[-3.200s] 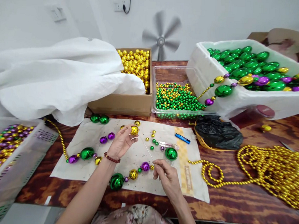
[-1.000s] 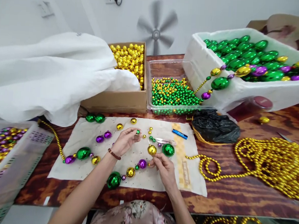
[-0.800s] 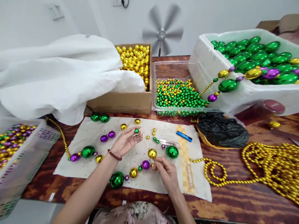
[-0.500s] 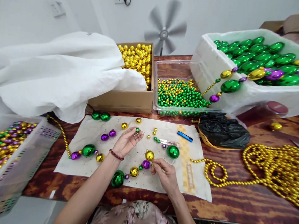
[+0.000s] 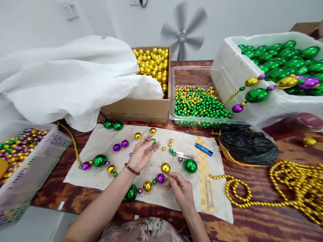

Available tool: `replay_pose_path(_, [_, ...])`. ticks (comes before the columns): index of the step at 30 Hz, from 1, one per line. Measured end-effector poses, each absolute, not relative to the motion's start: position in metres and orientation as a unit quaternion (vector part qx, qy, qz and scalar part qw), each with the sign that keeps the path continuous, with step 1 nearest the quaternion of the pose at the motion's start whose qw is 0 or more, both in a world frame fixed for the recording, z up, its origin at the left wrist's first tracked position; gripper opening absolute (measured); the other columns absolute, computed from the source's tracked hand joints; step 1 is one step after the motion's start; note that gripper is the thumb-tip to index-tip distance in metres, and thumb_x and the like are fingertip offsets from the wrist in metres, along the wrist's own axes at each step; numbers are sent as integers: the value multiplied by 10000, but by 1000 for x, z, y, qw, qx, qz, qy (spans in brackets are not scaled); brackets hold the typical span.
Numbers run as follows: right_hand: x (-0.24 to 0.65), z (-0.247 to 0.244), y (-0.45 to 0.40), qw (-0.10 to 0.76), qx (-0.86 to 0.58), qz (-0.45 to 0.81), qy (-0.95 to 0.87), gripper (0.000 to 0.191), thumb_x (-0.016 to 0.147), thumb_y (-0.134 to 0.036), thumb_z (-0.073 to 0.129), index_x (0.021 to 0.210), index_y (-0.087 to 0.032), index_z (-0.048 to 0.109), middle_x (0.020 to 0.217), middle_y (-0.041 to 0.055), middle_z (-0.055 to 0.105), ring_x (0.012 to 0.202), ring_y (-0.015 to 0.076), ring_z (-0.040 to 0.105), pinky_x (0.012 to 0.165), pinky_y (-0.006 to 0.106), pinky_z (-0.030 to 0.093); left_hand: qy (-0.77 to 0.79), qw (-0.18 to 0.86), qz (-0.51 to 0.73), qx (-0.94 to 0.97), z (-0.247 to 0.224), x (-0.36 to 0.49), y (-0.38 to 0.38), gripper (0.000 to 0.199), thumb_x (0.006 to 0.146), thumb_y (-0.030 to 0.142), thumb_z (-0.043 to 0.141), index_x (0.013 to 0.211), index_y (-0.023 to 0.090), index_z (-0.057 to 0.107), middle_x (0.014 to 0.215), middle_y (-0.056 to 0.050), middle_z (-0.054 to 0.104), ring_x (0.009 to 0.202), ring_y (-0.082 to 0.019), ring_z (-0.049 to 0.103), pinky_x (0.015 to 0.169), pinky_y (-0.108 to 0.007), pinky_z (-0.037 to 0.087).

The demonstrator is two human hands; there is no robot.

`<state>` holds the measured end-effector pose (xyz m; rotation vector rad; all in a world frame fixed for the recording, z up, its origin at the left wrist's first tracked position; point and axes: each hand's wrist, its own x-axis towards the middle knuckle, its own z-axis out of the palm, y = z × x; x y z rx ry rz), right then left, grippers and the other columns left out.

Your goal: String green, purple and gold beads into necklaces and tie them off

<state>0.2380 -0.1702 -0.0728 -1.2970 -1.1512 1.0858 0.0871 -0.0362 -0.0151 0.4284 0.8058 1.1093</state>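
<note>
My left hand (image 5: 144, 153), with a brown bead bracelet on its wrist, pinches a small green bead (image 5: 153, 141); a thin pale thread shows at its fingertips. Lower right, my right hand (image 5: 181, 189) has thumb and forefinger pinched together beside a strung purple ball (image 5: 160, 178). What is between those fingers is too small to make out. Close by lies a round gold ball (image 5: 165, 167). The string runs down-left through a gold ball (image 5: 147, 186) to a large green ball (image 5: 131, 193), partly behind my left forearm. Both hands are over a pale cloth (image 5: 92, 179).
Scissors (image 5: 185, 155), a large green ball (image 5: 190, 166) and a blue stick-like item (image 5: 204, 150) lie right on the cloth. Behind are a cardboard box (image 5: 140, 108), a clear bin (image 5: 175, 116) of small beads and a foam box (image 5: 241, 111). Gold bead strands (image 5: 305, 188) cover the right side.
The view has turned slightly left, so things appear farther right. My left hand has shifted a little rightward over the cloth with the green bead. My right hand keeps its pinch by the purple ball.
</note>
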Motion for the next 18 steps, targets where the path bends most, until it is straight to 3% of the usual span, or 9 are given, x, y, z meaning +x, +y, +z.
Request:
replay_pose_path(4, [233,-78,-169,523,-547,450,-474,203,950,-367,538,895,-199,638,645,10,690,574,162,668,608,242,556,366,733,523,236,-12,96,-49,395,688,139,818,1035,195,637,867,16,680,843,-160,704,984,-403,503])
replay_pose_path(8, [230,-85,-162,543,-552,457,-438,246,941,-432,552,935,-198,625,693,35,708,604,192,682,609,284,561,423,680,477,362,-16,93,-57,341,733,229,799,1046,203,666,916,-16,656,871,-169,658,914,-351,494])
replay_pose_path(10, [231,-87,-159,553,-552,463,-418,275,928,-465,564,930,-196,622,707,45,714,605,203,685,589,297,557,478,577,462,474,-19,76,-52,270,770,261,768,1023,212,688,950,-48,661,917,-198,618,927,-345,461])
replay_pose_path(13, [237,-90,-158,561,-554,468,-399,280,916,-467,588,937,-190,620,721,47,714,608,200,683,567,289,540,577,331,399,632,-21,31,-34,182,825,249,683,1005,226,678,1057,-93,652,1077,-281,534,1038,-415,364])
replay_pose_path(15, [241,-91,-159,561,-555,469,-395,268,915,-454,598,927,-187,620,731,44,710,601,190,679,561,277,527,632,194,284,695,-22,-1,-23,215,847,209,606,1058,206,651,1125,-129,633,1145,-340,486,1036,-485,332])
replay_pose_path(18, [244,-91,-161,557,-555,470,-401,274,911,-456,605,895,-183,623,744,48,710,575,181,667,554,275,513,618,95,116,772,-29,-33,-16,318,840,130,524,1140,189,616,1196,-146,609,1161,-365,464,954,-503,354])
